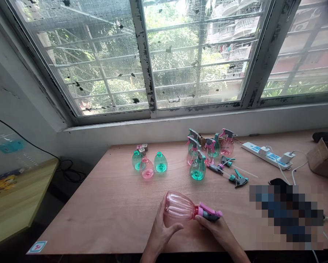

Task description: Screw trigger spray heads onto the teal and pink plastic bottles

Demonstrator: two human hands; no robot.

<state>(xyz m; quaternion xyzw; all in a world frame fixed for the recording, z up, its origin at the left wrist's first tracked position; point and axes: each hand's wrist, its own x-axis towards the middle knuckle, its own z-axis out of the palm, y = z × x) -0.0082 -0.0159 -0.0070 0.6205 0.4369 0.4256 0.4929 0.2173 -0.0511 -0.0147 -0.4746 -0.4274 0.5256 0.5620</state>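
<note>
A pink see-through spray bottle [178, 206] lies sideways above the front of the table, its base to the left. My left hand [164, 230] cups the base end, fingers behind it and thumb held away from it. At the neck, my right hand [214, 228] grips the pink and dark grey spray head [210, 212], which sits on the bottle's mouth. Farther back stand a headless pink bottle [147, 170] and two headless green ones, including a green bottle [160, 163]. Loose spray heads [237, 179] with thin tubes lie to the right.
Several bottles with heads on, among them a green spray bottle [198, 170], stand near the window wall. A white power strip [266, 155] with plugs and cables lies at back right, beside a cardboard box [324, 160]. A blurred-out patch [290, 215] covers the right side.
</note>
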